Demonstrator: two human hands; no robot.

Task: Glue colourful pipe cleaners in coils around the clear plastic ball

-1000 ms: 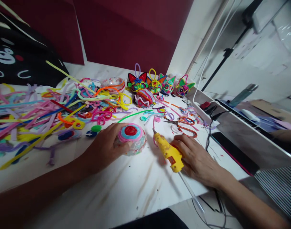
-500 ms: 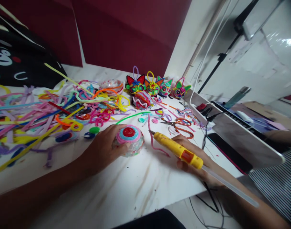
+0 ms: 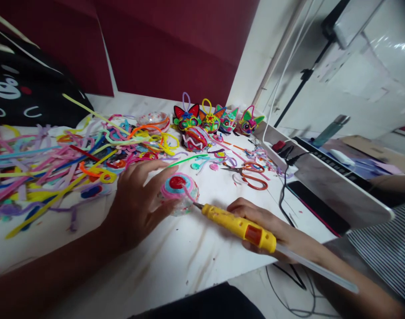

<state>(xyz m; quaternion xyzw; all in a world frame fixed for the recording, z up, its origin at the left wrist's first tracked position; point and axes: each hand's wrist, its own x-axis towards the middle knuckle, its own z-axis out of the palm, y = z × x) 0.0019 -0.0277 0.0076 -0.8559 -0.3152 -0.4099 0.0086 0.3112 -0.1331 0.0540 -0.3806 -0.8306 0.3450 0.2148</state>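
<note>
A clear ball (image 3: 180, 207) sits on the white table, capped with pink, blue and red rings of fuzzy pipe cleaner. My left hand (image 3: 136, 199) is at its left side, fingers spread, the thumb at the ball's front edge. In my right hand (image 3: 265, 221) is a yellow hot glue gun (image 3: 225, 220), a translucent glue stick (image 3: 318, 268) poking out of its back. Its dark nozzle points at the ball's right side. A thin pink pipe cleaner (image 3: 189, 193) runs from the red centre towards the nozzle; its other end is hidden.
Loose pipe cleaners (image 3: 56, 173) pile up at the left. Orange-handled scissors (image 3: 252, 175) lie beyond my right hand. Several decorated cat-head balls (image 3: 187, 118) stand at the back. A phone (image 3: 317, 208) and black cables (image 3: 284, 199) are at the right, near another person's striped clothing (image 3: 385, 248).
My left hand has loosened from the ball and spread its fingers. My right hand has brought the glue gun left and down towards the ball, and the pink pipe cleaner now reaches the red centre.
</note>
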